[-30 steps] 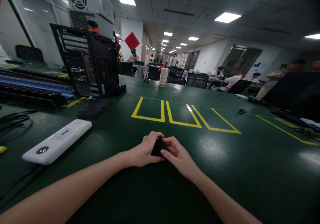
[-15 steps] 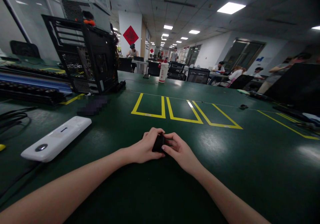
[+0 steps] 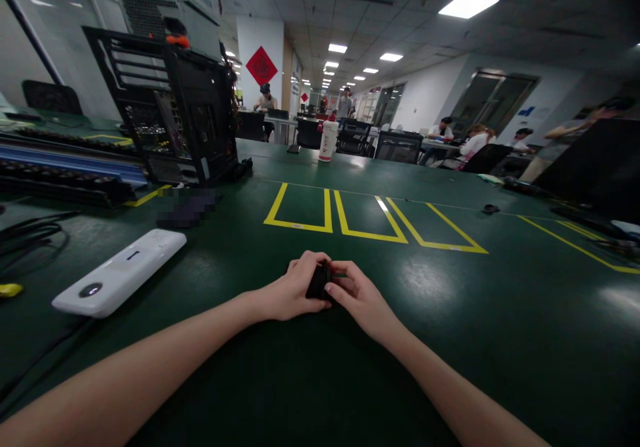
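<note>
A small black object [image 3: 317,283] is between my two hands, low over the green table [image 3: 430,327]. My left hand [image 3: 295,288] wraps round it from the left, fingers over its top and thumb beneath. From the right, my right hand [image 3: 357,294] grips its edge between fingertips and thumb. Its details are too dark to make out, and my left fingers hide part of it. Beyond both hands, yellow tape outlines [image 3: 373,237] mark the tabletop.
A white device [image 3: 123,270] with a black cable lies at the left, near a dark pixelated item [image 3: 185,208]. Behind stands an open black computer case [image 3: 200,114]. A white bottle [image 3: 327,140] is at the far edge. Several people sit or stand in the background.
The view has shifted slightly, so the white device appears a little further right. Both hands keep nearly the same hold on the black object.
</note>
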A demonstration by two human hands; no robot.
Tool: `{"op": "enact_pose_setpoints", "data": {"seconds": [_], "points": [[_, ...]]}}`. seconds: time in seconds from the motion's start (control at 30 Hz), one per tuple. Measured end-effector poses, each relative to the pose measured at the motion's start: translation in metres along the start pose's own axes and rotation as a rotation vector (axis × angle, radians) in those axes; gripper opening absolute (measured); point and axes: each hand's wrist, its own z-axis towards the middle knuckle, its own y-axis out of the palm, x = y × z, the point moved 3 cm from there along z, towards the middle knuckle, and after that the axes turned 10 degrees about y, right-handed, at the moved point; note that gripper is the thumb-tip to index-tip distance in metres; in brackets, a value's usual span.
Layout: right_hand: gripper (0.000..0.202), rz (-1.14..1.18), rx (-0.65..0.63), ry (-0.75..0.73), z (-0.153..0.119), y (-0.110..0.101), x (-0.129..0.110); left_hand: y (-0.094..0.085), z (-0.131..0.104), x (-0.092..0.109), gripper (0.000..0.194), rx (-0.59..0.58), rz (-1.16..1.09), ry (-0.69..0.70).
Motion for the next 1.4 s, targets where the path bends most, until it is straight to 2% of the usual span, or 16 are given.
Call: {"op": "enact_pose_setpoints", "data": {"seconds": [0.07,0.2,0.33,0.43,0.6,0.83,1.03,1.27,1.4], "points": [[0.023,0.007,-0.033,0.01,-0.002,0.001,-0.002,-0.001,0.0,0.0,0.06,0.014,-0.001,-0.027],[0.026,0.043,-0.076,0.001,-0.004,0.001,-0.004,-0.006,-0.001,0.004,0.056,-0.032,-0.055,-0.01],[0.01,0.017,0.004,-0.02,0.001,-0.001,-0.003,-0.008,0.0,0.001,0.058,-0.038,-0.115,-0.041],[0.014,0.02,0.036,0.0,0.004,-0.001,-0.003,-0.007,0.002,-0.004,0.06,-0.021,-0.135,-0.093],[0.025,-0.007,0.045,0.048,0.004,-0.004,-0.008,-0.008,0.008,0.0,0.056,-0.055,-0.153,-0.088],[0.025,0.059,-0.035,-0.02,-0.003,-0.007,-0.013,-0.011,0.015,0.007,0.059,-0.075,-0.1,-0.102],[0.014,0.047,0.008,-0.04,-0.004,-0.009,-0.014,-0.007,0.012,0.003,0.06,-0.042,-0.137,-0.136],[0.028,-0.002,0.04,0.001,-0.005,-0.008,-0.015,-0.013,0.011,0.009,0.055,-0.076,-0.224,-0.142],[0.025,-0.025,0.021,0.008,-0.006,-0.007,-0.018,-0.011,0.01,0.005,0.057,-0.046,-0.234,-0.164]]}}
